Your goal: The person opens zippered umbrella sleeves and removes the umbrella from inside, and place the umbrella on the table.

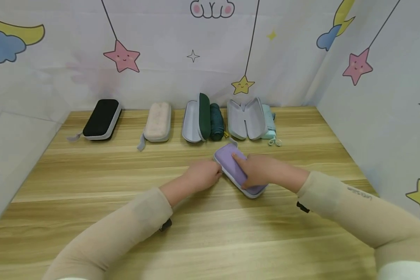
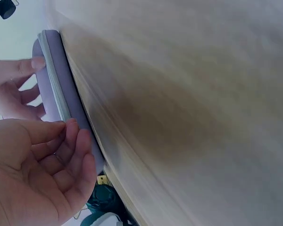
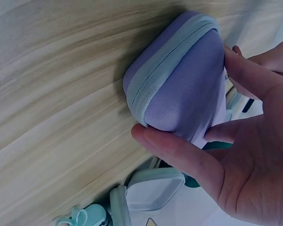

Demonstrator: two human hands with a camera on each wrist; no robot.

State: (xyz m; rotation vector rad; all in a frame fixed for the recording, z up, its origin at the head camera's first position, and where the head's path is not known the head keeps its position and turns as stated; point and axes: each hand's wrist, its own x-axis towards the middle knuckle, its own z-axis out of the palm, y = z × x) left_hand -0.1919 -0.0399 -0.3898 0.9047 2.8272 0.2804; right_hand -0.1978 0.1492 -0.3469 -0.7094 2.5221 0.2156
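Observation:
A purple zip case (image 1: 229,159) with a pale grey zip band lies closed and slanted on the table. My right hand (image 1: 260,169) holds it from the right, with spread fingers and thumb across its top and sides. At the zip band on its left long side, my left hand (image 1: 204,175) pinches with thumb and curled fingertips. In the left wrist view the left hand's fingertips (image 2: 71,123) meet right at the zip; the small zip pull is mostly hidden between them. The right wrist view shows the rounded end of the case with its zip band (image 3: 162,61) shut.
Along the back stand a black case (image 1: 102,118), a cream case (image 1: 158,122), an open green case (image 1: 204,116) beside a dark green folded umbrella (image 1: 216,122), and an open grey-lined case (image 1: 238,118) beside a mint folded umbrella (image 1: 268,120). Patterned curtains (image 1: 168,46) border the wooden table (image 1: 108,175).

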